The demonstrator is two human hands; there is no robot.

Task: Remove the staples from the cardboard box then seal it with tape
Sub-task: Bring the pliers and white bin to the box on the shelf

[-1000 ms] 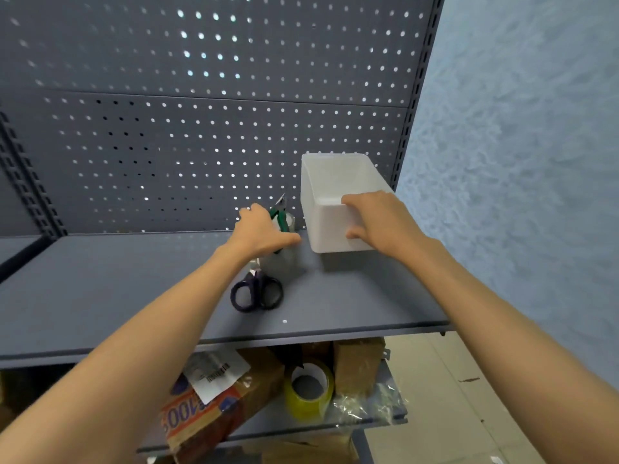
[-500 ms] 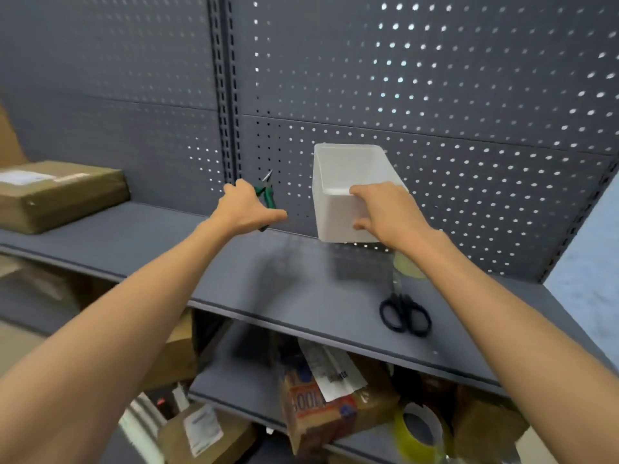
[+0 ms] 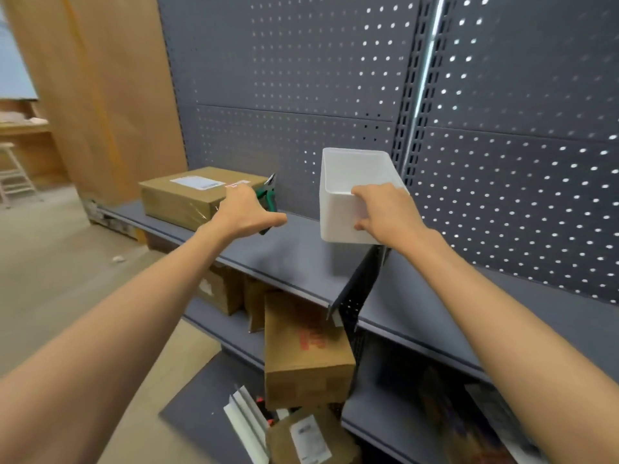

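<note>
A brown cardboard box [image 3: 187, 195] with a white label lies on the grey shelf [image 3: 294, 259] at the left. My left hand [image 3: 248, 214] grips green-handled pliers [image 3: 268, 195], held just right of that box, jaws pointing up. My right hand [image 3: 385, 212] grips the near rim of an empty white plastic bin [image 3: 348, 175], held in the air above the shelf, right of the pliers.
Grey pegboard [image 3: 335, 78] backs the shelf. A tall brown board [image 3: 100, 95] stands at the left end. Lower shelves hold several cardboard boxes [image 3: 304, 356] and a labelled parcel [image 3: 308, 437]. A white stool [image 3: 16, 175] stands on the floor far left.
Both hands have travelled left along the shelf, carrying the pliers and the bin. The scissors and tape roll have left the view; the labelled box is now close to my left hand.
</note>
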